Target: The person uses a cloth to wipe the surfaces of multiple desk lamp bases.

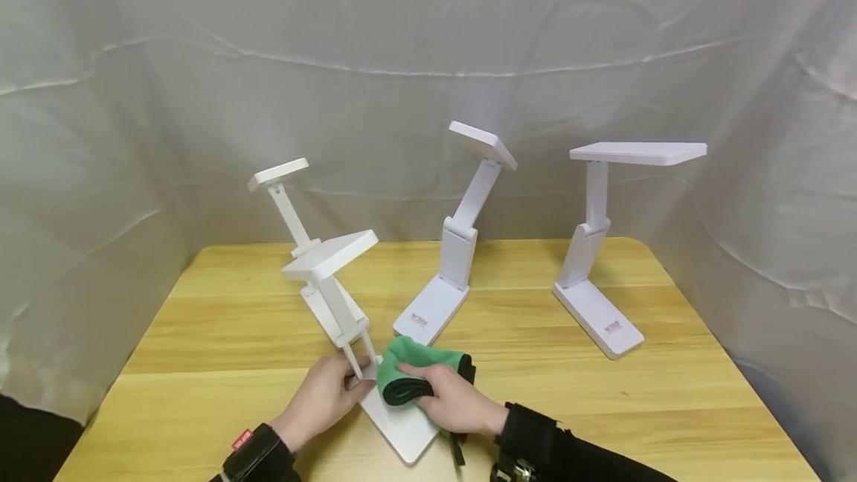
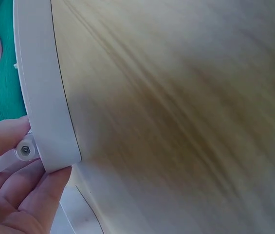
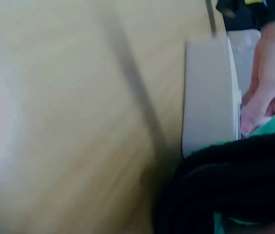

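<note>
A white folding desk lamp (image 1: 407, 426) stands nearest me, its flat base pointing toward the table's front and its panel head raised on a jointed arm. At the hinge end of that base, my left hand (image 1: 323, 395) pinches the edge between thumb and fingers; the left wrist view shows the fingertips around the base's side by a round screw (image 2: 26, 149). My right hand (image 1: 458, 400) grips a folded green cloth (image 1: 418, 354) with black edging, which lies against the top of the base. In the right wrist view the cloth's dark edge hides most of that hand.
Three more white desk lamps stand behind: one at the left (image 1: 286, 207), partly hidden by the near lamp, one in the middle (image 1: 458, 251) and one at the right (image 1: 582, 259). The wooden table (image 1: 669, 407) is enclosed by a pale draped sheet (image 1: 402, 21).
</note>
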Demonstrator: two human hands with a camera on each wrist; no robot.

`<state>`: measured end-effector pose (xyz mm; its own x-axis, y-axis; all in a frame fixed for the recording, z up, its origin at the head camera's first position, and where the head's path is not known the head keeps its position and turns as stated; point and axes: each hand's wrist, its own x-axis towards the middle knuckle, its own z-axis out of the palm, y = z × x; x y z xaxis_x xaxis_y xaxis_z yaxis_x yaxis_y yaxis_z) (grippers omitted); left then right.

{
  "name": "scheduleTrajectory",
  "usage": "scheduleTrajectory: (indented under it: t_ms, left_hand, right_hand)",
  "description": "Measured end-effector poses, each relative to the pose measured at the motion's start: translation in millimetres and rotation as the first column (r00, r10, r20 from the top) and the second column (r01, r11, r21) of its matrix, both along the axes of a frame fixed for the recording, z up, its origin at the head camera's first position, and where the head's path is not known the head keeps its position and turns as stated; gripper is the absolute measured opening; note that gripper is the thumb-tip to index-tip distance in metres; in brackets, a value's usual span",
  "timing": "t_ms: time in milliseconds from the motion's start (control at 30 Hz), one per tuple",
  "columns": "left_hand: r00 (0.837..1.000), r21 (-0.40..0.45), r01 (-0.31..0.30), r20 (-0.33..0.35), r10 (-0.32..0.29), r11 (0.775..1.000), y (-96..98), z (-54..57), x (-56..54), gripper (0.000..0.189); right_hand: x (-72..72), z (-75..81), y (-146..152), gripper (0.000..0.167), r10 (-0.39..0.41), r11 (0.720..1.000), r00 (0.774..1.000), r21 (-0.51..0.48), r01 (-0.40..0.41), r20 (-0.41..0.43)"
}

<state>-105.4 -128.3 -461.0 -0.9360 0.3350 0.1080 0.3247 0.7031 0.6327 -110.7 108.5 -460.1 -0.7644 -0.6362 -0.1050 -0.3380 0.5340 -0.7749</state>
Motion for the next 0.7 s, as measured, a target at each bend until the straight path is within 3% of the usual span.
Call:
scheduleTrajectory:
  t_ms: [100, 267, 367, 700]
  left_hand:
    - [1.0, -0.004, -0.017, 0.01, 0.017, 1.0, 1.1, 0.7, 0.6, 0.025]
    - [0.999, 0.0, -0.035, 0.02, 0.035, 0.999, 1.2, 1.3, 2.4, 0.027]
    - [0.999, -0.002, -0.039, 0.017, 0.039, 0.999, -0.5, 1.2, 2.9, 0.025]
    - [1.0, -0.001, -0.01, -0.007, 0.01, 1.0, -0.3, 0.9, 0.4, 0.022]
  right_hand:
    - [0.8, 0.2, 1, 0.055, 0.0, 1.0, 1.0, -0.009, 0.0, 0.011]
    - [23.3, -0.5, 25, 0.056, 0.032, 0.999, 0.999, -0.005, -0.032, 0.042]
    - [29.0, 0.3, 33, 0.054, 0.054, 0.999, 0.997, -0.009, -0.054, 0.06]
    - [-11.3, 0.6, -1, 0.045, 0.039, 0.998, 0.995, -0.059, -0.034, 0.094]
